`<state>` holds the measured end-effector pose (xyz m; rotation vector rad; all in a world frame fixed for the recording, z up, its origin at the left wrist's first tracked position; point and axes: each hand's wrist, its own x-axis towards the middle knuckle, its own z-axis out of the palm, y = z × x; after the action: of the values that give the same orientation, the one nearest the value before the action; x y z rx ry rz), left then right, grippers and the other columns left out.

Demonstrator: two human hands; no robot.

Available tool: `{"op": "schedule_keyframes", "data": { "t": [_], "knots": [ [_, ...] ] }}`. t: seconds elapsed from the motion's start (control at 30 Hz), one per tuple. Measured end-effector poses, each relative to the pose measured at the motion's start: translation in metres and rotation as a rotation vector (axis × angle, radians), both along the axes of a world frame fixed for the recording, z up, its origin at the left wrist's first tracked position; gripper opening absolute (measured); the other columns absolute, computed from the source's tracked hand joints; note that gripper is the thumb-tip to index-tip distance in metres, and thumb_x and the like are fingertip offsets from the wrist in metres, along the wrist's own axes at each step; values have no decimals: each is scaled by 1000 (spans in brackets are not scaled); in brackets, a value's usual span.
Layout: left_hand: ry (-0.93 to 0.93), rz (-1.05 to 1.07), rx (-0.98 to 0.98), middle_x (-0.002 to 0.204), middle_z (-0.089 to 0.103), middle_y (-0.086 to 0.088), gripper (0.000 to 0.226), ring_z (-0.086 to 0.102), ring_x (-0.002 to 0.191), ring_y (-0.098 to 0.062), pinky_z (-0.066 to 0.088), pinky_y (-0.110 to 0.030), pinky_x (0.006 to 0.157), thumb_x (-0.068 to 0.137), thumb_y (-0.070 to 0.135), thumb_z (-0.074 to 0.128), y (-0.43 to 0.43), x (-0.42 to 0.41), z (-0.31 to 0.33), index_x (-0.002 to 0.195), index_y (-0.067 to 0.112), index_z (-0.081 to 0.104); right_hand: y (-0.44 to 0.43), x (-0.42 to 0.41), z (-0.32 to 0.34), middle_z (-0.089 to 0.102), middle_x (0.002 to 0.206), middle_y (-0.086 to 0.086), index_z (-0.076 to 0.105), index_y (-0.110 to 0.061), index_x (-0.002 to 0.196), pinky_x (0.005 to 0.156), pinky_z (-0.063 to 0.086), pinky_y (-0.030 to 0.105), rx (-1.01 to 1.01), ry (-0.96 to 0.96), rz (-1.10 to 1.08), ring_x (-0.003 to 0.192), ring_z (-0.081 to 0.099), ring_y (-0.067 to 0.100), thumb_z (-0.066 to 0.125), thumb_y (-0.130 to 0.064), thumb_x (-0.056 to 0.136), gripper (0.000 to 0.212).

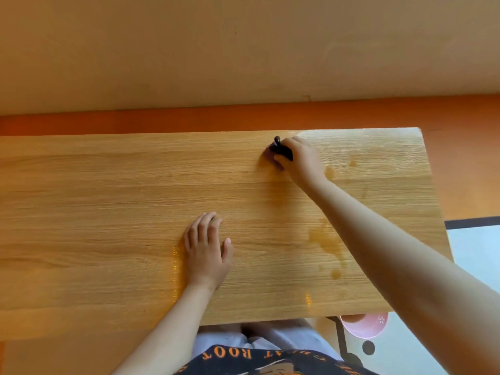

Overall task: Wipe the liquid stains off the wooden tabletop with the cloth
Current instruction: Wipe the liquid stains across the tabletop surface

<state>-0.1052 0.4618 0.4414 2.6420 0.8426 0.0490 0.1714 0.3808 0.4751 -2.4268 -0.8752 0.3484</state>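
Note:
A light wooden tabletop (113, 201) fills the middle of the view. My right hand (300, 161) reaches to the far right part of it and grips a small dark cloth (280, 150), bunched under the fingers and pressed on the wood. My left hand (207, 251) lies flat on the table near the front, fingers spread, holding nothing. Brownish liquid stains (326, 240) show on the right side under my right forearm. Smaller spots (329, 171) sit just right of my right wrist.
The table's right edge (433, 190) runs diagonally, with orange floor beyond it. A pink bowl (365, 327) stands on the floor below the front right corner, beside a dark table leg. A beige wall rises behind the table.

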Motion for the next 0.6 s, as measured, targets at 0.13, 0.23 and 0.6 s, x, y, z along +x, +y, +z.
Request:
{"op": "schedule_keyframes", "data": {
  "t": [0.13, 0.23, 0.6],
  "knots": [
    [-8, -10, 20, 133, 50, -10, 45, 40, 127, -29, 30, -46, 107, 84, 33, 44, 0, -1, 0, 122, 10, 52, -13, 16, 13, 61, 101, 4, 64, -10, 108, 73, 39, 27, -142, 27, 272, 89, 53, 19, 65, -18, 85, 24],
    [-25, -4, 20, 132, 51, -10, 45, 40, 126, -29, 30, -45, 106, 83, 33, 44, 0, 1, 0, 121, 9, 53, -25, 46, 19, 65, 98, 7, 66, -10, 105, 71, 41, 30, -207, 5, 296, 88, 56, 23, 67, -19, 84, 22],
    [-51, -8, 22, 132, 51, -9, 43, 41, 126, -30, 30, -46, 105, 83, 33, 45, 0, 0, -4, 120, 10, 52, -39, 44, 14, 60, 94, 7, 66, -9, 98, 67, 35, 28, -186, -107, 24, 87, 54, 25, 68, -18, 81, 19]
  ]
}}
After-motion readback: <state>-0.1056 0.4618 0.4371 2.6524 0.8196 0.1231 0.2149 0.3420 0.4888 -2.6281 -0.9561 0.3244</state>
